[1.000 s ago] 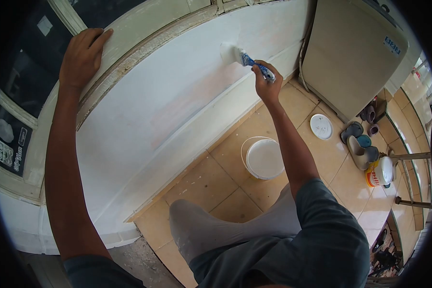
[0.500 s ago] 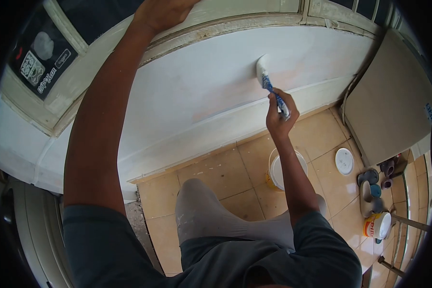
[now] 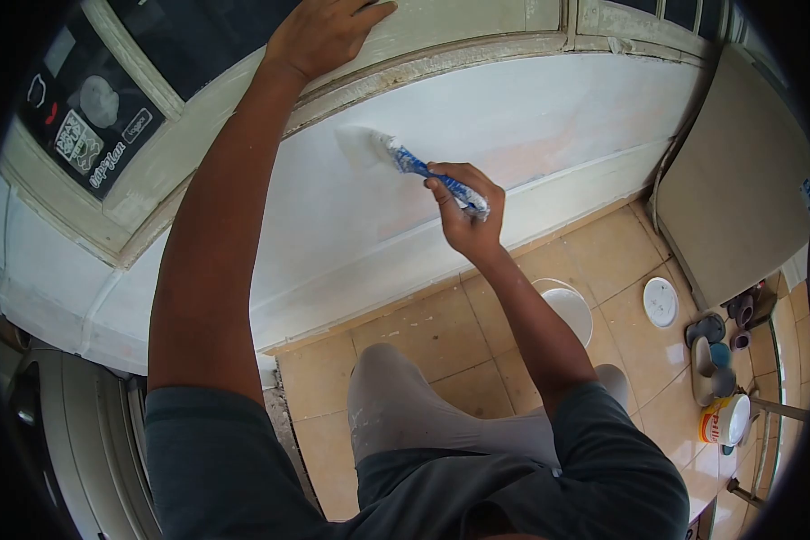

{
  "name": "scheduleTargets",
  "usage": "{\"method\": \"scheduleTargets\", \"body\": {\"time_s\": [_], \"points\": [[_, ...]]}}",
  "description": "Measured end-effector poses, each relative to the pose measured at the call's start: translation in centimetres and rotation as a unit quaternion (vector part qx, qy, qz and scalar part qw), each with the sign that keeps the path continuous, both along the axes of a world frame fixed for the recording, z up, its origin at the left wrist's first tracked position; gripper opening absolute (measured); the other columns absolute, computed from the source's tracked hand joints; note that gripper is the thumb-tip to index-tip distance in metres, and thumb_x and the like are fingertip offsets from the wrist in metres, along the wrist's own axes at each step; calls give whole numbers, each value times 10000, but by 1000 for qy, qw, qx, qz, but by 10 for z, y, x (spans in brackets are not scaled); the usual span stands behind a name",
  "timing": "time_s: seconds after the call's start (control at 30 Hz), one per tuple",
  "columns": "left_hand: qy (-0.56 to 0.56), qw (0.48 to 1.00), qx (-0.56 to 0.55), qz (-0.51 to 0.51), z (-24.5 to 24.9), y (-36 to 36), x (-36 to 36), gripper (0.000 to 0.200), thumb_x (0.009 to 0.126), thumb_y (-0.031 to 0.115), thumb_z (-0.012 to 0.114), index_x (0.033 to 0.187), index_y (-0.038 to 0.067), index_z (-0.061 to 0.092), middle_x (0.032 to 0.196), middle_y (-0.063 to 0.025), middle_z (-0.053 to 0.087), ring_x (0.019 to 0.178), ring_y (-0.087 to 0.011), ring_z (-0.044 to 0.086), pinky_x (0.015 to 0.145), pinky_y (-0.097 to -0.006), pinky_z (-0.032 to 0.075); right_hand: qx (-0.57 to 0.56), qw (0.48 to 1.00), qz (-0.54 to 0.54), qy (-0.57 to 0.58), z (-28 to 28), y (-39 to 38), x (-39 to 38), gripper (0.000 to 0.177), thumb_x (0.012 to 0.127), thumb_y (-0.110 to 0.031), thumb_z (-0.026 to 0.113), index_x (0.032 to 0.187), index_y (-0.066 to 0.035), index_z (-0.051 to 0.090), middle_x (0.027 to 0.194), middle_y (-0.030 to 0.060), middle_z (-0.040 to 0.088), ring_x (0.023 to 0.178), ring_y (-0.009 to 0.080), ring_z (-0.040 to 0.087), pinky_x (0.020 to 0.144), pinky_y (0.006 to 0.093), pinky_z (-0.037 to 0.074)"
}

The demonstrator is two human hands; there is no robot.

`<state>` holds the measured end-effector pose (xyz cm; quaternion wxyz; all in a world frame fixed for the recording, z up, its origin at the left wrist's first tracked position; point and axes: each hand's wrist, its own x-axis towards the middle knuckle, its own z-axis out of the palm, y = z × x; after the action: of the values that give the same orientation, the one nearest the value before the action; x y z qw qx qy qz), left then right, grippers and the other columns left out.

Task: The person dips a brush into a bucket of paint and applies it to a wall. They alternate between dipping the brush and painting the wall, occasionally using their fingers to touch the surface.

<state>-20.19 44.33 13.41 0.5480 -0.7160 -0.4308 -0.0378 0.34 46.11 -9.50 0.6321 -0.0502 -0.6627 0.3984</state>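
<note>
My right hand [image 3: 474, 211] is closed round the blue, paint-smeared handle of a paintbrush [image 3: 414, 165]. White paint coats the brush's bristles, which are blurred against the white wall [image 3: 324, 193] below the window ledge. Faint pinkish patches show through the paint on the wall. Higher up, my left hand [image 3: 328, 38] lies against the pale window frame [image 3: 463, 25] with fingers stretched out, holding nothing. Part of that hand is cut off by the top edge of the view.
Below my right forearm a white paint bucket [image 3: 569, 310] stands on the tiled floor [image 3: 423, 324], with a white lid [image 3: 661, 301] beyond it. Shoes [image 3: 713, 355] and a labelled tub [image 3: 724, 419] are at the right, near a large beige panel [image 3: 738, 180]. A car [image 3: 81, 432] is at lower left.
My right hand has carried the paintbrush leftward along the wall. My left hand has shifted slightly right and down in the view, and the whole view has moved a little.
</note>
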Motion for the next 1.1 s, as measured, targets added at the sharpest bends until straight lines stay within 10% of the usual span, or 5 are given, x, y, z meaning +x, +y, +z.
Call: {"method": "scheduleTargets", "body": {"time_s": [0.47, 0.67, 1.1], "points": [[-2, 1000, -1, -25, 0, 2, -2, 248, 824, 64, 624, 1058, 69, 708, 1003, -82, 643, 1000, -241, 606, 892, -366, 466, 25, 942, -328, 68, 14, 62, 47, 127, 845, 32, 685, 969, 8, 700, 835, 131, 697, 714, 198, 680, 657, 287, 530], [15, 1000, 2, -10, 2, 1, -1, 262, 810, 68, 638, 1063, 73, 708, 998, -80, 643, 997, -240, 607, 901, -363, 465, 107, 982, -149, 42, 13, -43, -19, 268, 774, 81, 682, 1028, -4, 680, 917, 183, 682, 799, 314, 699, 676, 351, 561], [30, 999, 23, -9, -3, 5, -7, 383, 796, 26, 654, 1163, 129, 692, 1051, -24, 647, 1028, -185, 608, 902, -335, 484, -5, 998, 64, -5, 1, -41, -3, 151, 849, 12, 692, 999, 2, 708, 892, 156, 714, 739, 209, 694, 656, 278, 524]]}}
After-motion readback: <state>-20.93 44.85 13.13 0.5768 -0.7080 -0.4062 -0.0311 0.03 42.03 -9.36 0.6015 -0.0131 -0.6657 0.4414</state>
